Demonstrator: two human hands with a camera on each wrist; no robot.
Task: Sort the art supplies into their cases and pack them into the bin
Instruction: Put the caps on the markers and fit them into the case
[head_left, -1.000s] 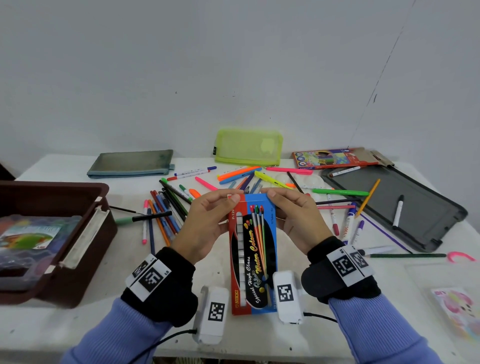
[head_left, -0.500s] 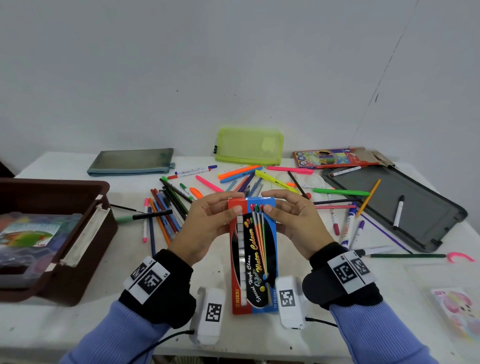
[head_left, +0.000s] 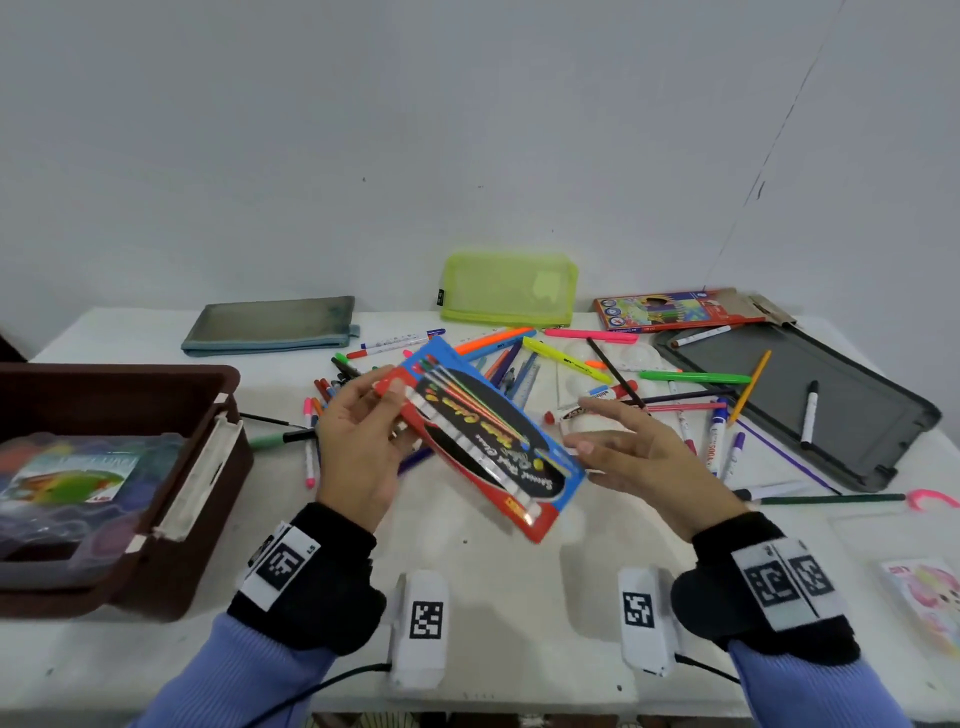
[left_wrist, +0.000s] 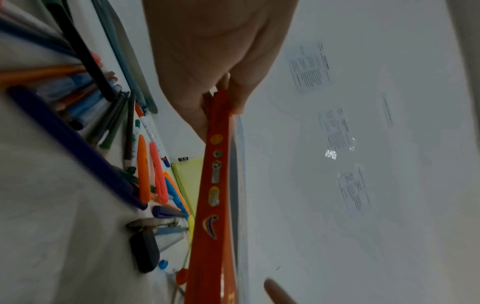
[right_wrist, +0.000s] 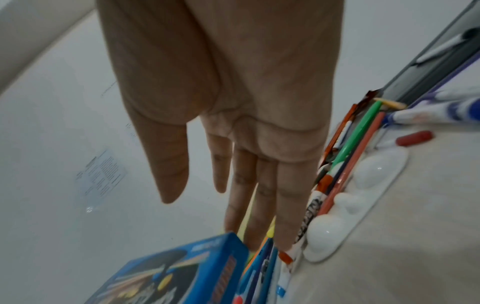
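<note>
A: Head view: the watercolor box (head_left: 483, 441) is tilting over the table (head_left: 519, 597) now, left hand (head_left: 358, 447) alone pinching its top; right hand (head_left: 639, 457) has let go, fingers spread. Bin (head_left: 208, 467) trip next, probably.

B: Left wrist's showing the pinch on the red edge. Right wrist's showing straight fingers (right_wrist: 262, 185), empty grip, plus a white palette (right_wrist: 363, 185) you barely see from above.

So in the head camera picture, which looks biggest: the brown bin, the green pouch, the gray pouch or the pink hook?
1. Brown bin, though it sits nearer the camera.
2. Gray pouch and green pouch: too alike to rank.
3. Pink hook, smallest.
</note>
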